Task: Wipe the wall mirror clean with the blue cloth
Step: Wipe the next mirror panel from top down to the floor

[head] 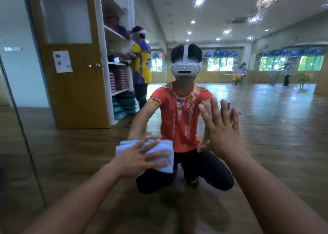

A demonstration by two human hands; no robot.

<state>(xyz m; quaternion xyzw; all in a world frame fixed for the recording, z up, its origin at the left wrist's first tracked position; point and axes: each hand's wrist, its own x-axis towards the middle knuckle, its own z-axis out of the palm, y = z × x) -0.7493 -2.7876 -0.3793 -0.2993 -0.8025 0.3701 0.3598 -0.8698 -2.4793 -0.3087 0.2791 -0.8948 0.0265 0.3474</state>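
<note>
Left hand [140, 158]: lies flat on the blue cloth [124, 146], fingers straight and fanned across it, pressing it against the wall mirror [266, 109]. I see no curl round the edges; whether the thumb hooks under the cloth I cannot tell.

Blue cloth: folded into a thick pad, against the glass at lower centre, between my palm and the mirror. It covers the reflected hand of my own reflection [181, 113].

Right hand [221, 132]: empty, palm flat to the glass, fingers straight, spread and pointing up. It sits right of the cloth and higher, apart from it. Its reflected fingertips meet it at the glass.

Mirror surface: water droplets [262, 3] speckle the upper right area, densest over the reflected ceiling lights. A vertical seam [23, 127] runs down the far left.

Reflected scene: I am kneeling on a wooden floor in a red patterned shirt, with a white headset [185, 68] on. Behind, to the left, is a wooden door [71, 74] and white shelves [117, 60] of stacked items. A second person [141, 63] in a yellow-and-purple shirt faces those shelves. Blue balls [218, 52] line the far wall above the windows.
</note>
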